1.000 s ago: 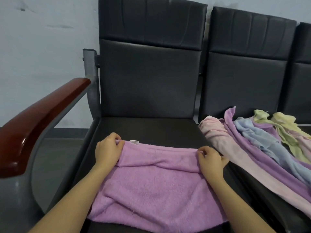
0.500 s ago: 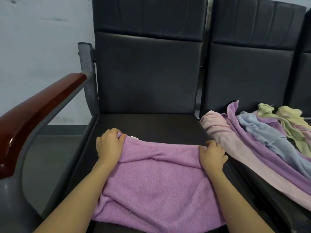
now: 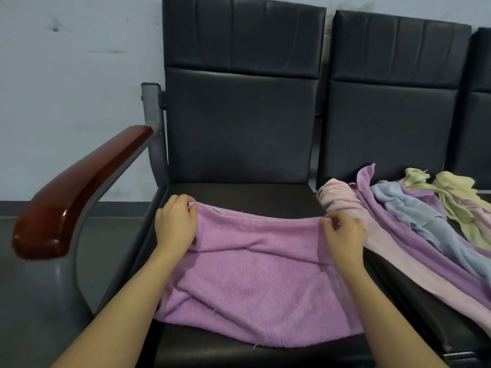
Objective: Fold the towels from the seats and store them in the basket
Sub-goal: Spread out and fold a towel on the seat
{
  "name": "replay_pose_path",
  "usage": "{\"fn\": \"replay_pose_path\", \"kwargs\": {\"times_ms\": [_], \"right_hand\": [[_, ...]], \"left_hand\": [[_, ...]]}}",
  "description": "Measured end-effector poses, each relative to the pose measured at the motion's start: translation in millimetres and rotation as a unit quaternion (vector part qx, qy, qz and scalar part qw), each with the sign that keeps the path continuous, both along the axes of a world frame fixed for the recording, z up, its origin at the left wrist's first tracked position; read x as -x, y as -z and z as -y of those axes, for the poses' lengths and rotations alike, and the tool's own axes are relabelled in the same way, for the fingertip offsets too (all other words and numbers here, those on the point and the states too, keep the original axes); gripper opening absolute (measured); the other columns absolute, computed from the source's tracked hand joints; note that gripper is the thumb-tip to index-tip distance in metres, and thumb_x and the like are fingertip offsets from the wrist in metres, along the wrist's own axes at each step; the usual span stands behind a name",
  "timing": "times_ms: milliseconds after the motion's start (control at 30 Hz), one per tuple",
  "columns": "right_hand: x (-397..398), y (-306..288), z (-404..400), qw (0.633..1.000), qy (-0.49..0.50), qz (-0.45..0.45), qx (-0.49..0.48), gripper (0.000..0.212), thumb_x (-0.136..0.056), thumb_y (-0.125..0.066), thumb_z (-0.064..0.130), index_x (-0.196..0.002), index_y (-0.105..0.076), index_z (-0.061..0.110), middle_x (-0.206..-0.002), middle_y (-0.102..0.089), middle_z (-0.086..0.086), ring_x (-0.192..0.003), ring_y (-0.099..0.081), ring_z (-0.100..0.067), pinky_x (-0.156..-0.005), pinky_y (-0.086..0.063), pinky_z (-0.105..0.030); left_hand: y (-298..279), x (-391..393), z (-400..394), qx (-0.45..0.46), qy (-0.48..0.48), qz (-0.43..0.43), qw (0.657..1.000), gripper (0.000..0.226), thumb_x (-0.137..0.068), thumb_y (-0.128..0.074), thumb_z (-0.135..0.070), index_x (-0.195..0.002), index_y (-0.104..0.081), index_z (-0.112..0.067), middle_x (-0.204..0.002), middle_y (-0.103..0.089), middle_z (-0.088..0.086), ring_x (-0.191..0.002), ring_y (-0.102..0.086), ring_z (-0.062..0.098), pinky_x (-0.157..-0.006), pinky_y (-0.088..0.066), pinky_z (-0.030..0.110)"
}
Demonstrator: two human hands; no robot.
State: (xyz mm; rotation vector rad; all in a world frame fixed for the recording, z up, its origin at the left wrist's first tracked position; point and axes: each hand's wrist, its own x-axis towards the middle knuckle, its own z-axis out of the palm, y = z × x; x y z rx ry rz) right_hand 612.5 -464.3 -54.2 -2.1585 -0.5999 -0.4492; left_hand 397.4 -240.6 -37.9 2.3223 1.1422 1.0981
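A purple towel (image 3: 255, 282) lies spread on the left black seat (image 3: 239, 193), its far edge lifted a little. My left hand (image 3: 176, 224) grips the towel's far left corner, close to a small white label. My right hand (image 3: 344, 232) pinches the far right corner. On the seat to the right lies a pile of unfolded towels: a pale pink one (image 3: 345, 205), a purple one (image 3: 372, 192), a light blue one (image 3: 414, 213) and a yellow-green one (image 3: 446, 189). No basket is in view.
A red-brown wooden armrest (image 3: 79, 187) on a grey metal frame (image 3: 152, 123) borders the left seat. Black backrests (image 3: 239, 102) rise behind the seats. A pale wall and grey floor (image 3: 32, 301) lie to the left.
Both hands keep hold of the purple towel's far corners and have carried that edge slightly farther toward the backrest. The camera view has shifted a little.
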Motion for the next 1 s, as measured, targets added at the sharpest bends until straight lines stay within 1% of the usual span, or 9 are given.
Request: {"fn": "replay_pose_path", "kwargs": {"times_ms": [100, 200, 300, 400, 500, 567, 733, 867, 1000], "right_hand": [[10.6, -23.3, 12.4, 0.998, -0.026, 0.03, -0.043, 0.005, -0.084, -0.064, 0.009, -0.081, -0.068, 0.008, -0.073, -0.063, 0.0, -0.072, -0.056, -0.022, -0.074, -0.045, -0.039], [26.8, -47.7, 23.8, 0.992, -0.041, 0.079, -0.086, 0.007, -0.08, -0.063, 0.003, -0.074, -0.065, 0.006, -0.072, -0.062, 0.0, -0.068, -0.055, -0.021, -0.065, -0.038, -0.031], [43.1, -74.9, 32.9, 0.987, -0.05, 0.064, -0.141, 0.005, -0.084, -0.061, 0.003, -0.082, -0.064, 0.006, -0.078, -0.058, 0.003, -0.078, -0.054, -0.02, -0.069, -0.033, -0.025], [53.3, -105.9, 41.3, 0.984, -0.045, 0.054, -0.163, 0.007, -0.09, -0.058, 0.011, -0.093, -0.064, 0.008, -0.086, -0.061, 0.002, -0.086, -0.057, -0.021, -0.076, -0.037, -0.028], [64.0, -139.1, 50.9, 0.979, -0.041, 0.049, -0.194, 0.008, -0.092, -0.056, 0.014, -0.094, -0.063, 0.01, -0.092, -0.063, -0.001, -0.087, -0.057, -0.019, -0.079, -0.042, -0.033], [69.9, -153.6, 57.8, 0.979, -0.029, 0.046, -0.197, 0.009, -0.092, -0.056, 0.017, -0.094, -0.063, 0.012, -0.094, -0.064, -0.001, -0.086, -0.056, -0.019, -0.076, -0.041, -0.032], [88.0, -182.4, 73.9, 0.971, -0.019, 0.04, -0.234, 0.009, -0.093, -0.055, 0.02, -0.093, -0.062, 0.015, -0.091, -0.063, 0.002, -0.086, -0.057, -0.019, -0.071, -0.036, -0.029], [97.7, -204.9, 85.4, 0.973, 0.009, 0.075, -0.218, 0.014, -0.096, -0.05, 0.023, -0.1, -0.061, 0.015, -0.095, -0.057, 0.006, -0.084, -0.049, -0.016, -0.073, -0.032, -0.029], [102.2, -219.0, 87.6, 0.965, -0.001, 0.075, -0.25, 0.012, -0.096, -0.052, 0.02, -0.1, -0.062, 0.015, -0.094, -0.058, 0.005, -0.085, -0.051, -0.016, -0.075, -0.036, -0.03]], "left_hand": [[-17.2, 12.8, 10.2, -0.014, 0.0, 0.032, 0.999, 0.016, -0.095, -0.051, -0.014, -0.099, -0.066, -0.007, -0.102, -0.063, 0.01, -0.09, -0.057, 0.028, -0.085, -0.046, 0.046], [-38.8, 25.7, 21.5, -0.022, -0.003, 0.101, 0.995, 0.014, -0.093, -0.052, -0.012, -0.094, -0.066, -0.008, -0.097, -0.063, 0.007, -0.087, -0.057, 0.027, -0.081, -0.047, 0.044], [-66.5, 37.2, 31.3, -0.045, -0.012, 0.139, 0.989, 0.013, -0.093, -0.053, -0.013, -0.093, -0.066, -0.01, -0.095, -0.064, 0.005, -0.088, -0.056, 0.025, -0.077, -0.046, 0.04], [-99.5, 49.8, 41.4, -0.045, -0.014, 0.167, 0.985, 0.015, -0.095, -0.051, -0.015, -0.096, -0.066, -0.011, -0.099, -0.063, 0.003, -0.087, -0.054, 0.019, -0.073, -0.042, 0.033], [-131.2, 64.8, 52.9, -0.06, -0.016, 0.196, 0.979, 0.016, -0.096, -0.05, -0.017, -0.099, -0.065, -0.011, -0.102, -0.063, 0.004, -0.087, -0.055, 0.022, -0.072, -0.038, 0.03], [-148.7, 73.9, 60.3, -0.071, -0.016, 0.211, 0.975, 0.016, -0.096, -0.051, -0.017, -0.098, -0.065, -0.01, -0.1, -0.063, 0.007, -0.089, -0.056, 0.025, -0.072, -0.036, 0.029], [-180.0, 88.3, 73.8, -0.088, -0.006, 0.233, 0.969, 0.017, -0.098, -0.048, -0.02, -0.099, -0.064, -0.013, -0.099, -0.062, 0.005, -0.087, -0.056, 0.021, -0.071, -0.041, 0.031], [-200.3, 98.4, 81.3, -0.087, -0.014, 0.262, 0.961, 0.02, -0.098, -0.049, -0.024, -0.103, -0.065, -0.014, -0.101, -0.064, 0.003, -0.084, -0.053, 0.015, -0.072, -0.043, 0.029], [-212.3, 101.4, 87.9, -0.068, -0.018, 0.287, 0.956, 0.017, -0.098, -0.049, -0.023, -0.1, -0.063, -0.015, -0.094, -0.062, -0.001, -0.082, -0.054, 0.017, -0.07, -0.044, 0.03]]}}
